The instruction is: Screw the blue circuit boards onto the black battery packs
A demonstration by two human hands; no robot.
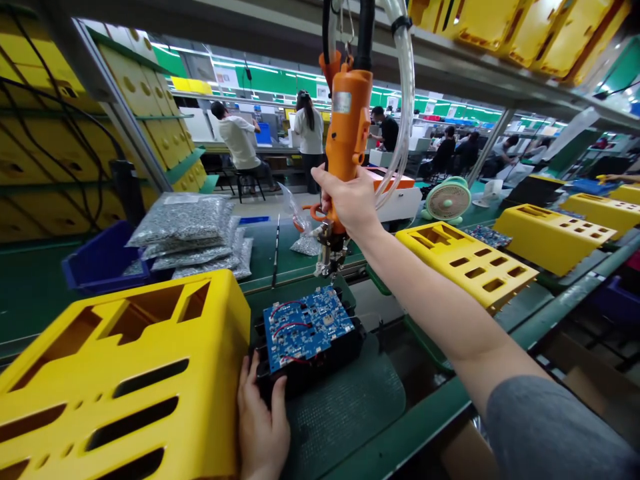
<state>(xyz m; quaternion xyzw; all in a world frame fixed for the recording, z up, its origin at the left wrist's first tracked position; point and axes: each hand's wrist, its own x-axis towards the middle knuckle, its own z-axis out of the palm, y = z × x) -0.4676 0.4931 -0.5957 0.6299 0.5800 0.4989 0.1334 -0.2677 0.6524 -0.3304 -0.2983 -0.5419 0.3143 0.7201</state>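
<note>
My right hand is wrapped round an orange power screwdriver that hangs upright from above on hoses. Its metal tip points down over the far edge of a blue circuit board. Red wires arch across the board, which sits on a black base. At the near left corner of that base, my left hand grips it between thumb and fingers. A large yellow housing with slots stands just left of this hand. Under the base lies a green textured tray.
Silvery bags of small parts are piled beside a blue bin. More yellow housings line the conveyor to the right, near a small green fan. A thin black rod stands behind the board. Several people sit or stand farther back.
</note>
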